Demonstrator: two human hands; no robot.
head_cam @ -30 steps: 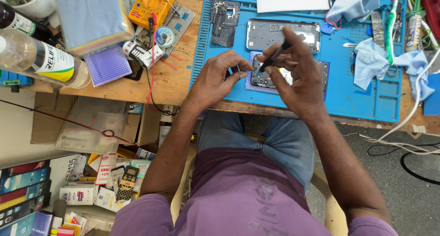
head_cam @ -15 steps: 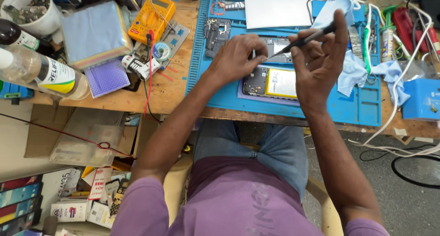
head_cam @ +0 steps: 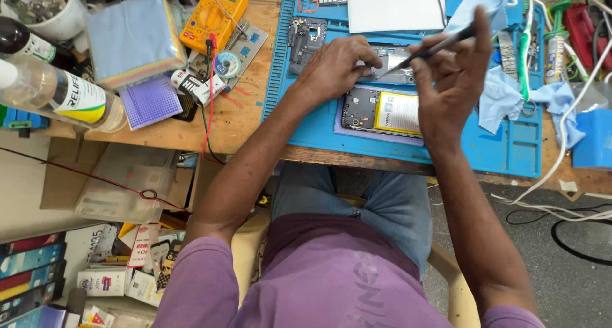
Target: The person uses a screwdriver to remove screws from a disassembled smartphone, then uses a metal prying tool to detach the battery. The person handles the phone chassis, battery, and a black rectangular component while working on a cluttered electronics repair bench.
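An opened phone [head_cam: 382,111] with a yellow-labelled battery and bare circuit board lies on a blue work mat [head_cam: 319,127]. My left hand [head_cam: 335,63] rests beyond it, fingers pressing a grey phone frame [head_cam: 398,70]. My right hand [head_cam: 456,79] grips a thin black tool [head_cam: 433,49], its tip pointing down-left at that grey frame. A second dark phone part [head_cam: 306,38] lies left of my left hand on the mat.
A yellow multimeter [head_cam: 213,12], a blue cloth pad [head_cam: 131,38], clear bottles [head_cam: 57,95] and a white cup of parts [head_cam: 44,6] crowd the wooden bench at left. Blue cloths [head_cam: 500,89], cables and a white sheet [head_cam: 395,9] lie at right and back.
Both hands have moved away from the opened phone to the grey frame behind it. The battery side of the phone now shows uncovered.
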